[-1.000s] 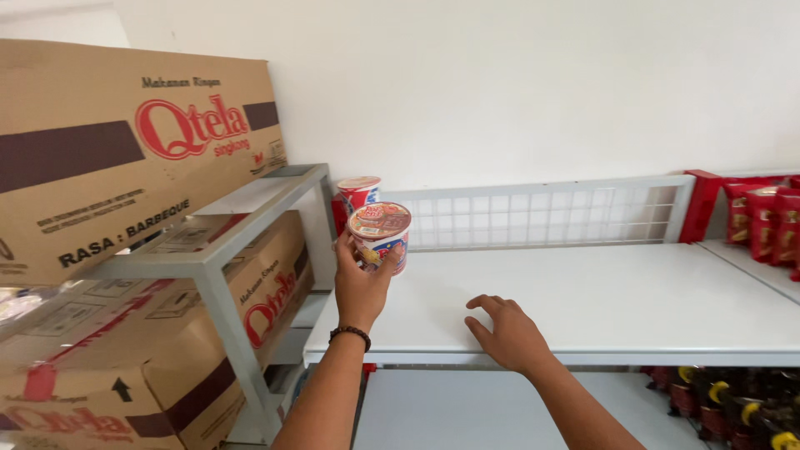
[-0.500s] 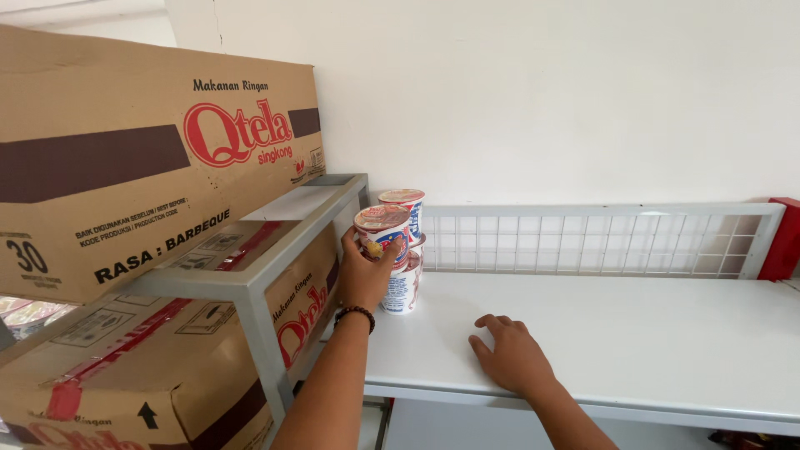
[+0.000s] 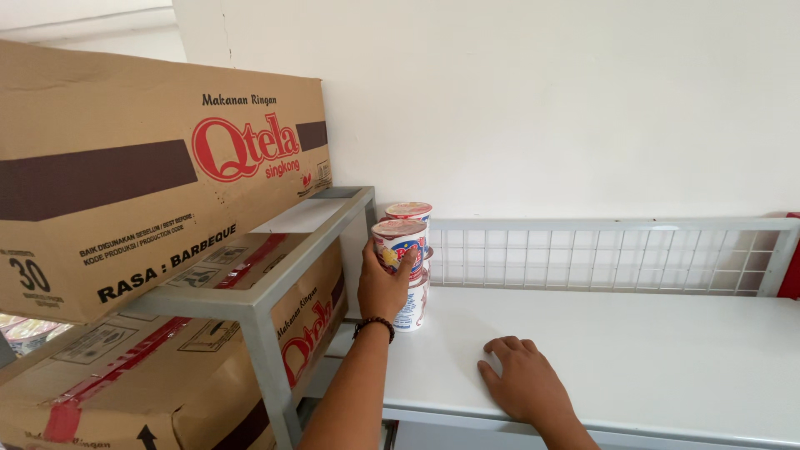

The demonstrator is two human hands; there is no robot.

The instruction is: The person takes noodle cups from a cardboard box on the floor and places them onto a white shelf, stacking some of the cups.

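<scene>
Standing at the far left end of the white shelf [image 3: 650, 350], against the grey metal rack [image 3: 275, 292], is a small stack of noodle cups. Two big cardboard boxes fill that rack — the upper box [image 3: 150, 175] on its top level, the lower box [image 3: 167, 358] beneath it. A white wire guard [image 3: 608, 254] runs along the back of the shelf, under a plain white wall [image 3: 542, 100].

Top cup [image 3: 398, 242]: sits on the lower cup [image 3: 412, 304], upright, lid up. A third cup [image 3: 410, 212] shows just behind, only its top visible.

Left hand [image 3: 382, 287]: wrapped around the top cup from the near side. Fingers [image 3: 406, 265] curled closed on the cup wall, thumb side hidden behind the cup — grip looks firm, the cup resting in the curl of the fingers rather than at the tips. The heel of the hand overlaps the lower cup; real contact there cannot be told. Left forearm rises steeply from the bottom edge, wrist straight, a dark bead bracelet [image 3: 372, 325] at the wrist.

Right hand [image 3: 521, 383]: palm down, flat on the bare shelf near its front edge, fingers loosely bent and together, holding nothing. It lies well apart from the cups, to their right.
</scene>
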